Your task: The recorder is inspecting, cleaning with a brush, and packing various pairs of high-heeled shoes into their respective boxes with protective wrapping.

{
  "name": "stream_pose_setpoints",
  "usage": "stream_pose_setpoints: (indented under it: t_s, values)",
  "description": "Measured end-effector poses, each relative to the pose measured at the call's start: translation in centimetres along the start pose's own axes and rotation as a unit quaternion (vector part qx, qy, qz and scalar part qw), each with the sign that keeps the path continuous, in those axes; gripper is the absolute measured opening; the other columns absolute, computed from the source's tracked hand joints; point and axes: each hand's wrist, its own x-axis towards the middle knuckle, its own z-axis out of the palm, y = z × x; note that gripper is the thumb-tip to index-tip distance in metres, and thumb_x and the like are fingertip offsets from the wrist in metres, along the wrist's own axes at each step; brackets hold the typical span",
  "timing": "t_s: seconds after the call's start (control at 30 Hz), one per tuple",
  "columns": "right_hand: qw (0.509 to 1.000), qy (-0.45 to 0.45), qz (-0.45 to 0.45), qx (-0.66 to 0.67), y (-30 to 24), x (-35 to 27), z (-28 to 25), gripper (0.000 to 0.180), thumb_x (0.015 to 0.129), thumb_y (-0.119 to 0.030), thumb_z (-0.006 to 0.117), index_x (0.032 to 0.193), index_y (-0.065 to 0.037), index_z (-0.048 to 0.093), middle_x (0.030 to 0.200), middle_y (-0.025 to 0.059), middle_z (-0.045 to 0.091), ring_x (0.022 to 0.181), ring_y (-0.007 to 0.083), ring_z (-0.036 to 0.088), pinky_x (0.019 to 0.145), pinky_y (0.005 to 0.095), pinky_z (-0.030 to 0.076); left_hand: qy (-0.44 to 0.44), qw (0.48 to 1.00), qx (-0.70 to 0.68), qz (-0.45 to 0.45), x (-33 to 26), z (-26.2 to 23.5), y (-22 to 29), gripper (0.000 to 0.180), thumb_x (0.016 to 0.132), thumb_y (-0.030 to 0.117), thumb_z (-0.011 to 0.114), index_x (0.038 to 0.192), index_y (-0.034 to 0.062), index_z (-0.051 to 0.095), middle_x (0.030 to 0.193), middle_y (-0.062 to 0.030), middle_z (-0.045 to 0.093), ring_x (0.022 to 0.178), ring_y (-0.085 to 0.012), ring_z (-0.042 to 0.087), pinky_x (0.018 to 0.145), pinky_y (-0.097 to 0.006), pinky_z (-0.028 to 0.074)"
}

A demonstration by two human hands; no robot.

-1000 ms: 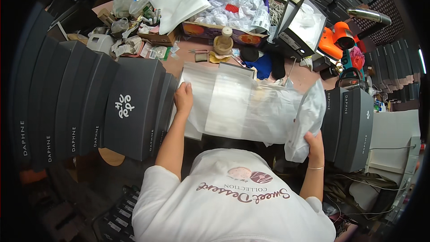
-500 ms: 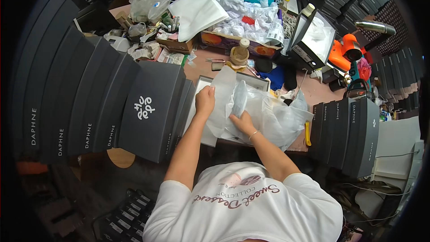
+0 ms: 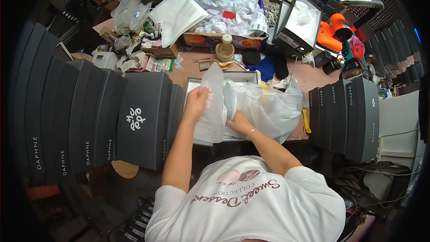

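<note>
My left hand is closed on the left edge of a white tissue paper sheet, which it holds raised and slanting. My right hand grips the near end of a narrow pale grey-blue wrapped bundle; what the wrapping covers is hidden. More thin translucent wrapping spreads over the bench to the right of that hand. Under the paper lies an open shallow box with a white inside, its rim showing at the back and left.
Dark shoe boxes stand in rows at left and right. Behind are a bottle in a round holder, a carton of crumpled paper, and an orange heat gun. A yellow-handled cutter lies near the right edge.
My view has shifted a little. My left hand has drawn the tissue sheet closer and more upright, covering more of the box. The right hand keeps its grip on the bundle.
</note>
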Motion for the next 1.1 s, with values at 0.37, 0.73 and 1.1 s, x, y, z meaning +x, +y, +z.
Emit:
stream_pose_setpoints:
  t_s: [0.37, 0.73, 1.1]
  values:
    - [0.89, 0.442, -0.024, -0.11, 2.2, -10.9, -18.0, 0.062, 0.078, -0.023, 0.073, 0.129, 0.0, 0.046, 0.118, 0.0194, 0.053, 0.103, 0.0279, 0.055, 0.086, 0.0351, 0.045, -0.074, 0.803, 0.53, 0.261, -1.6, 5.7, -10.2, 0.048, 0.093, 0.012, 0.046, 0.136, -0.0071, 0.037, 0.141, -0.0253, 0.038, 0.134, -0.0353, 0.034, 0.111, -0.041, 0.027]
    - [0.921, 0.248, -0.062, 0.293, 5.8, -16.1, -28.8, 0.024, 0.086, -0.012, 0.065, 0.105, 0.003, 0.061, 0.09, 0.0101, 0.065, 0.074, 0.0156, 0.062, 0.069, 0.0265, 0.051, -0.176, 0.468, 0.866, 0.018, 5.5, 13.2, -12.6, 0.082, 0.086, 0.049, 0.053, 0.14, -0.0081, 0.03, 0.148, -0.0255, 0.028, 0.14, -0.0381, 0.019, 0.114, -0.052, 0.007]
    - [0.905, 0.21, -0.204, -0.308, 8.9, -9.3, -15.0, 0.013, 0.076, -0.01, 0.059, 0.087, -0.007, 0.065, 0.136, 0.0136, 0.046, 0.132, 0.0344, 0.034, 0.11, 0.0607, 0.014, -0.157, 0.446, 0.88, 0.04, 1.4, 11.9, -13.3, 0.087, 0.084, 0.054, 0.051, 0.143, -0.0041, 0.027, 0.15, -0.0238, 0.024, 0.143, -0.0359, 0.01, 0.112, -0.057, -0.002]
